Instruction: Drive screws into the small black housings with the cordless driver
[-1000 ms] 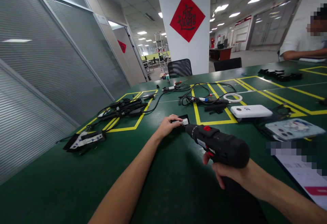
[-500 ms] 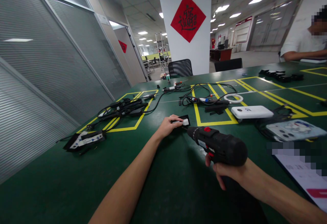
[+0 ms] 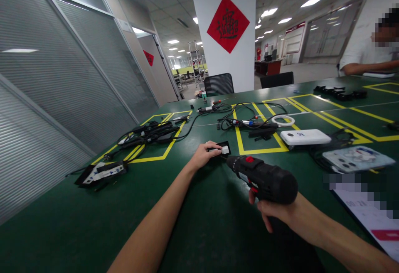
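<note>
My left hand [image 3: 204, 153] rests on the green table [image 3: 93, 223], its fingers closed on a small black part with a white piece [image 3: 222, 148]. My right hand [image 3: 276, 215] grips the handle of a black cordless drill [image 3: 264, 178] with a red switch. The drill's nose points at the small part and almost touches it.
Black cables and tools [image 3: 149, 134] lie in yellow-taped boxes at left. More cables [image 3: 249, 117], a white tape ring [image 3: 283, 120], a white box [image 3: 304, 136] and a phone-like panel [image 3: 355, 158] lie to the right. Another person [image 3: 370, 52] sits at far right. Papers [image 3: 370, 219] lie near my right arm.
The drill and my right hand have shifted slightly left and closer to the small part. My left hand stays on the part.
</note>
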`<state>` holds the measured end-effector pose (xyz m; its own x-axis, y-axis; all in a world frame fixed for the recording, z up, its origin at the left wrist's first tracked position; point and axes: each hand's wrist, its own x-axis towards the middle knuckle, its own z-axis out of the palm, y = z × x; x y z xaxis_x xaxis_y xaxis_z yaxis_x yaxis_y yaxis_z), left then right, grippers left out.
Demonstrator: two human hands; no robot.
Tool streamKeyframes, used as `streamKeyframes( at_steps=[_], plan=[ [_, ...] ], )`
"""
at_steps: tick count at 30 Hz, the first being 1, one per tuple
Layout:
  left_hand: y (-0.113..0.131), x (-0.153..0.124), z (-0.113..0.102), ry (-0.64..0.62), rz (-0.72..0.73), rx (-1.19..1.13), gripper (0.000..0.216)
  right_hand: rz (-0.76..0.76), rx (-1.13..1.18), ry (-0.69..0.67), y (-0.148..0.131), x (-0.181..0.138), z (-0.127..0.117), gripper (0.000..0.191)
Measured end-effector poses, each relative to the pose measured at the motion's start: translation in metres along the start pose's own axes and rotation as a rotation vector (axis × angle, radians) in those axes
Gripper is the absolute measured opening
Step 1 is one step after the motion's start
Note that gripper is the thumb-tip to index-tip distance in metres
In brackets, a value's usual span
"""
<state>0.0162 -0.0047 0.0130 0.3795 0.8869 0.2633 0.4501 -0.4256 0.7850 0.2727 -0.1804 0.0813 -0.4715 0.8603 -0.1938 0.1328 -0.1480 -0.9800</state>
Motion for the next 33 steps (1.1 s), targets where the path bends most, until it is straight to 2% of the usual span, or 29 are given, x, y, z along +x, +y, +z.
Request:
streamKeyframes(
  at_steps=[7, 13, 22, 33],
  plan=[
    [0.0009, -0.0003, 0.0006, 0.006, -0.016, -0.003, 0.027, -0.028, 0.001, 0.001, 0.0036, 0.0000, 0.0005, 0.014],
    [0.0012, -0.0001, 0.0004, 0.005, -0.015, -0.005, 0.027, 0.013, -0.031, 0.000, 0.0004, -0.0019, 0.0020, 0.014],
    [0.0040, -0.0010, 0.0002, 0.008, -0.019, -0.008, 0.027, -0.035, -0.010, -0.004, 0.0051, 0.0004, 0.0001, 0.013],
    [-0.0002, 0.0000, -0.0003, -0.005, -0.009, -0.005, 0.028, 0.012, -0.078, 0.028, 0.0014, 0.0007, 0.0026, 0.012]
  ],
)
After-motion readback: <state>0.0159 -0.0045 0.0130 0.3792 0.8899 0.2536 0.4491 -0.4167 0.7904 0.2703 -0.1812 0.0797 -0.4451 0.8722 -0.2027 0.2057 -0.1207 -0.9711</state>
